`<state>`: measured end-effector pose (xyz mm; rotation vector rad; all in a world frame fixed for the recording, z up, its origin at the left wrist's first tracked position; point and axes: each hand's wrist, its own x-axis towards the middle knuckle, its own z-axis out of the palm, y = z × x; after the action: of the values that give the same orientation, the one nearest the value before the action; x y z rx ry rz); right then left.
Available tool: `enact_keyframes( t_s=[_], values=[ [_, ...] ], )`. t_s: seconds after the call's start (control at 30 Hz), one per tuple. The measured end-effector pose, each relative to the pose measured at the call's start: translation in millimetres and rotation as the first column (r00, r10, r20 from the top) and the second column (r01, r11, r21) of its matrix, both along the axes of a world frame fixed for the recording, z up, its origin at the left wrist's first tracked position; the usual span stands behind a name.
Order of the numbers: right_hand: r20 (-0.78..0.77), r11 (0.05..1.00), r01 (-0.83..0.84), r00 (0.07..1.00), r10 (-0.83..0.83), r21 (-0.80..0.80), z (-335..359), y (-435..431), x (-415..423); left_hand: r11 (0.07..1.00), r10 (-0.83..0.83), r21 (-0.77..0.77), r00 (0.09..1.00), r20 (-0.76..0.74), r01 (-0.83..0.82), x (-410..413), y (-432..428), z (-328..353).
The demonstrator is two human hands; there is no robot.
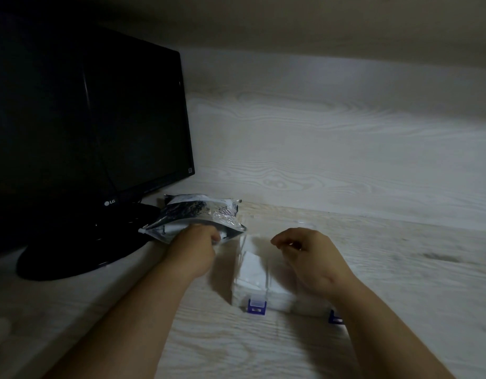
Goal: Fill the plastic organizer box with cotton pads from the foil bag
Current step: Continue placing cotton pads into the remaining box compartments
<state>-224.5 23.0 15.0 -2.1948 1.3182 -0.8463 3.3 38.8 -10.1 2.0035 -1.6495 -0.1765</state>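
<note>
A foil bag [201,214] lies on the desk by the monitor's base, its mouth facing me. My left hand [195,250] reaches into that mouth, fingers hidden inside, seemingly around white pads. The clear plastic organizer box [263,294] with purple clasps stands in front of me and holds white cotton pads [251,272]. My right hand [310,258] hovers over the box's right side with fingers loosely curled and nothing in them.
A black LG monitor [86,127] on a round base [80,250] stands at the left, close behind the bag. The pale wood-grain desk [387,269] stretches to the right, with a matching back wall behind it. The scene is dim.
</note>
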Motion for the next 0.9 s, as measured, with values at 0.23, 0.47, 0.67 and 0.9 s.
enact_keyframes(
  t_s=[0.23, 0.47, 0.67, 0.9],
  values=[
    [0.005, 1.0, -0.002, 1.0, 0.002, -0.005, -0.5, -0.2, 0.5, 0.989, -0.145, 0.027, 0.987, 0.063, 0.144, 3.4, -11.4, -14.8],
    [0.001, 1.0, -0.008, 1.0, 0.008, -0.004, -0.5, 0.4, 1.0, 0.991, -0.135, 0.042, 0.972, 0.195, 0.129, -0.3, -10.6, -14.8],
    [0.003, 1.0, -0.001, 1.0, 0.001, 0.003, -0.2, 0.8, 0.9, 0.994, -0.104, 0.039, 0.978, 0.182, 0.099, -3.7, -10.2, -13.8],
    [-0.004, 1.0, 0.005, 1.0, -0.005, -0.002, -0.5, -0.3, 0.5, 0.999, 0.034, -0.033, 0.994, 0.105, -0.031, -3.5, -5.1, -1.2]
  ],
)
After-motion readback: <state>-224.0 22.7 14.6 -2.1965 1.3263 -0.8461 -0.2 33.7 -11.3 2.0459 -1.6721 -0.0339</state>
